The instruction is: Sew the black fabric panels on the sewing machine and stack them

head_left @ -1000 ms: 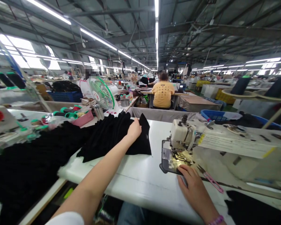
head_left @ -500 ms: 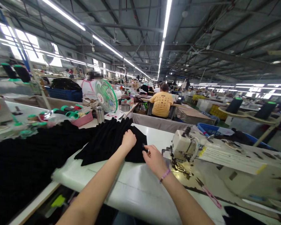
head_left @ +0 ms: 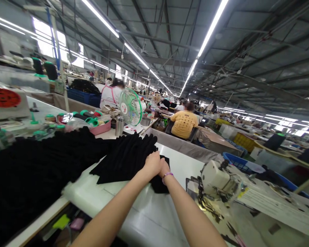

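Observation:
A row of black fabric pieces [head_left: 123, 157] lies overlapped in folds on the white sewing table [head_left: 105, 195]. At its right end, my left hand [head_left: 152, 164] is closed on the edge of a black fabric piece [head_left: 160, 186]. My right hand [head_left: 164, 166], with a beaded bracelet at the wrist, presses against the left one, closed on the same fabric. Its fingertips are partly hidden behind the left hand. Part of this piece hangs flat below and right of the hands. To the right stands the sewing machine [head_left: 216, 181], apart from both hands.
A large black fabric heap [head_left: 41, 171] covers the left side. Behind it are a pink tray [head_left: 101, 128] of thread spools, a steel flask [head_left: 119, 126] and a green fan [head_left: 130, 107]. Scissors [head_left: 234, 233] lie by the machine. Co-workers sit ahead, one in a yellow shirt [head_left: 184, 123].
My right hand has moved left from the fabric's right edge to meet my left hand. The fabric piece under them has shifted. The camera view has turned and tilted somewhat.

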Available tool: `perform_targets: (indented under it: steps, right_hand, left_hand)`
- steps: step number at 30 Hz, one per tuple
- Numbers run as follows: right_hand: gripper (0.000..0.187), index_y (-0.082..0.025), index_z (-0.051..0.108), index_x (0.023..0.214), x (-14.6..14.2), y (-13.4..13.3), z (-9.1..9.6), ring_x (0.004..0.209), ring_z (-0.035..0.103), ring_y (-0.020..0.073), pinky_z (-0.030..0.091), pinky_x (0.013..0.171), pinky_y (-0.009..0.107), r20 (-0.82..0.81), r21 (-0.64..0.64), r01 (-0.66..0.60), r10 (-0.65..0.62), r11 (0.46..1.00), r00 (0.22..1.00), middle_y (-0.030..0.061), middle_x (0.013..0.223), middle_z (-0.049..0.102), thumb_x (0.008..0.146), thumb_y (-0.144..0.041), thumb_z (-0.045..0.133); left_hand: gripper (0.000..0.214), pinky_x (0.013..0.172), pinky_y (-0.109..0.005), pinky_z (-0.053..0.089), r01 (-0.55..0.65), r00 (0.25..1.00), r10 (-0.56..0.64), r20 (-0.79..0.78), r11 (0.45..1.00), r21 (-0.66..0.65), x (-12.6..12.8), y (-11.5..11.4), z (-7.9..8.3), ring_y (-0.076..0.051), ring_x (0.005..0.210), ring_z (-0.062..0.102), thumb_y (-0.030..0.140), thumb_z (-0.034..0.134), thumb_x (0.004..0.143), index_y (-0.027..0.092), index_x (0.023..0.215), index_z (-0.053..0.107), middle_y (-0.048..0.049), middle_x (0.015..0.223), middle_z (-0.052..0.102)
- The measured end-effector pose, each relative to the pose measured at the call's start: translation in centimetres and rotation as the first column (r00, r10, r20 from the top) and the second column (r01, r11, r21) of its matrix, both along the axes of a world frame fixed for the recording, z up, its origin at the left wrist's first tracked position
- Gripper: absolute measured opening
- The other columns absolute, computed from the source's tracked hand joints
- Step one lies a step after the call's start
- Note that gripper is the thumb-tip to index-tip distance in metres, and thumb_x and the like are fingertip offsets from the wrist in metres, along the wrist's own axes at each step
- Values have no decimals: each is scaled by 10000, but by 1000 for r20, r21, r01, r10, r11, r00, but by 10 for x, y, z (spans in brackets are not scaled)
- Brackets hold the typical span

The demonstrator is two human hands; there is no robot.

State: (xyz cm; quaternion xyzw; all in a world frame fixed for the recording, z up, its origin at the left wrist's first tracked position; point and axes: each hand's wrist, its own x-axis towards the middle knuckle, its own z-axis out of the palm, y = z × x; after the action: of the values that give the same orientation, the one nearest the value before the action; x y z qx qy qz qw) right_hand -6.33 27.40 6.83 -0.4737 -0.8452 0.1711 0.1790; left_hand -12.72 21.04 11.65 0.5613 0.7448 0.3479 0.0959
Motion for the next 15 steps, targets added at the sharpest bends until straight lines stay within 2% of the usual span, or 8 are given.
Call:
perform_targets:
  steps: [2,4,6,8,11,15]
  right_hand:
    - [256,-154,635,1155,8,4,2,958,668,193,583,832,382,7,-48,57,-56,997,998,70,1133,661,982,-343,624]
    - [249,-148,641,1132,19,9,7,925,673,185,584,815,372,-11,-76,124,-125,989,992,63,1097,671,985,-348,618]
    - [251,-146,641,1129,29,14,17,948,672,192,575,844,389,-51,-67,182,-186,981,981,66,1099,673,989,-352,609]
    - [259,-148,637,1144,31,16,28,1012,661,208,553,902,418,-98,-39,219,-221,975,970,79,1135,669,995,-354,594]
    - [279,-143,637,1160,10,14,40,1067,649,220,521,956,430,-148,-18,206,-206,978,967,95,1150,673,998,-363,579]
    - [316,-140,654,1134,-39,1,40,1087,653,223,500,982,435,-147,-50,119,-125,992,981,95,1146,692,989,-411,580]
  left_hand:
    - [276,1102,-393,445,73,997,-68,-47,991,109,-5,-21,4,-221,1226,599,194,564,943,170,1205,648,-105,1275,665]
    - [332,1145,-343,402,87,994,-72,-78,976,202,-21,-38,5,-197,1276,569,159,454,964,181,1241,635,-96,1319,652]
    - [384,1154,-380,399,36,996,-15,-83,969,246,-44,-48,3,-214,1286,567,156,376,969,153,1274,610,-119,1339,640]
    - [403,1142,-437,414,-31,996,51,-77,971,239,-66,-49,-5,-257,1278,580,156,382,946,108,1286,592,-167,1326,644]
    - [436,1127,-476,422,-86,992,103,-79,976,198,-82,-37,-22,-300,1289,579,156,438,900,66,1308,563,-218,1328,640]
    - [485,1122,-499,407,-148,985,160,-66,976,162,-76,-24,-38,-334,1366,505,172,460,883,37,1346,509,-266,1399,573]
